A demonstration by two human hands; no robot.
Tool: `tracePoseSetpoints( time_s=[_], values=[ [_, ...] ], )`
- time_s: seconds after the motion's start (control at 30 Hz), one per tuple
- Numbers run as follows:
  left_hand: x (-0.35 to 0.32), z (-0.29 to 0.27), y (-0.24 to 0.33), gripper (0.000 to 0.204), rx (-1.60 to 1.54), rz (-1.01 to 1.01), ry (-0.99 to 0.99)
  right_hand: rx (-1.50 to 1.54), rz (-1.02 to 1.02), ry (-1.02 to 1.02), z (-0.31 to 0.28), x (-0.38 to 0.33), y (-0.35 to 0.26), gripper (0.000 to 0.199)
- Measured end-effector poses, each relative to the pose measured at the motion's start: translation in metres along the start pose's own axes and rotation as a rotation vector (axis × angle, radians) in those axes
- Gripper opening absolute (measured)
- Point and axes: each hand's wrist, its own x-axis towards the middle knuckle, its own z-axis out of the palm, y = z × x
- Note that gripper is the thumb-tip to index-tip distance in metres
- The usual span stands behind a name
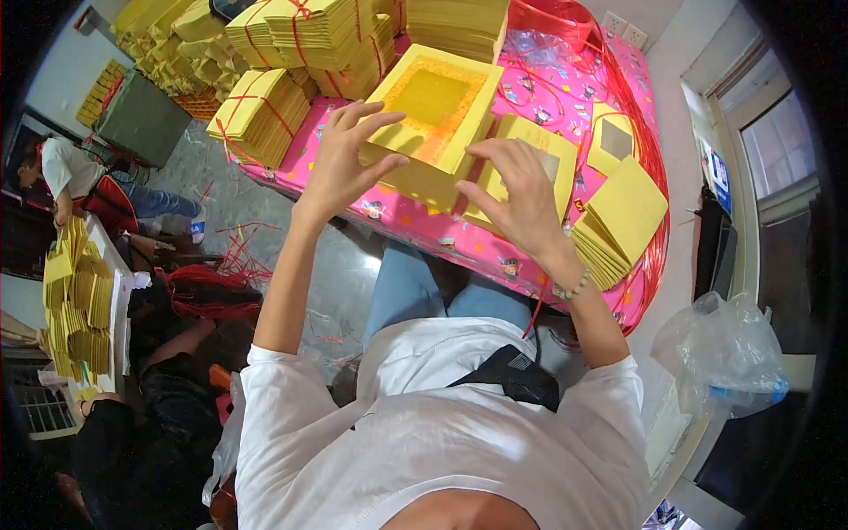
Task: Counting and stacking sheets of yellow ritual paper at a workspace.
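Note:
A thick stack of yellow paper stands near the table's front edge, its top sheet bearing an orange-bordered gold square. At the stack's left side is my left hand, fingers apart and curved, with nothing in it. On the other side my right hand is open too, its fingers bent near the stack's right edge and over the yellow sheets there. Whether the fingertips touch the stack, I cannot tell. Partly behind my right hand lie more yellow sheets with a greyish square. A fanned pile of folded yellow paper lies farther right.
Red-tied yellow paper bundles crowd the back left of the pink patterned table. Long red strings hang along its right edge, near a red basin. At the left, other people work beside a table with yellow paper.

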Motion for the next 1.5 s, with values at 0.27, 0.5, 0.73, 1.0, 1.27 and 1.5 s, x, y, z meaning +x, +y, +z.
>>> tracePoseSetpoints(
  time_s=[0.27, 0.5, 0.73, 1.0, 1.27, 1.5],
  values=[
    [-0.004, 0.013, -0.026, 0.056, -0.009, -0.123, -0.029, -0.006, -0.033, -0.029, 0.03, 0.022, 0.007, 0.033],
    [-0.005, 0.016, -0.023, 0.052, -0.031, -0.086, -0.044, 0.044, 0.012, -0.075, 0.027, 0.02, 0.013, 0.026],
    [-0.006, 0.014, -0.028, 0.036, -0.079, -0.093, -0.069, 0.016, 0.003, -0.074, 0.028, 0.021, 0.014, 0.02],
    [-0.006, 0.013, -0.029, 0.028, -0.174, -0.144, -0.066, 0.035, 0.054, -0.046, 0.028, 0.025, 0.016, 0.018],
    [-0.005, 0.016, -0.03, 0.025, -0.16, -0.172, -0.049, 0.123, 0.241, -0.109, 0.025, 0.03, 0.009, 0.017],
    [-0.005, 0.018, -0.031, 0.025, -0.08, -0.151, -0.035, 0.131, 0.236, -0.07, 0.028, 0.028, 0.012, 0.023]
  ],
)
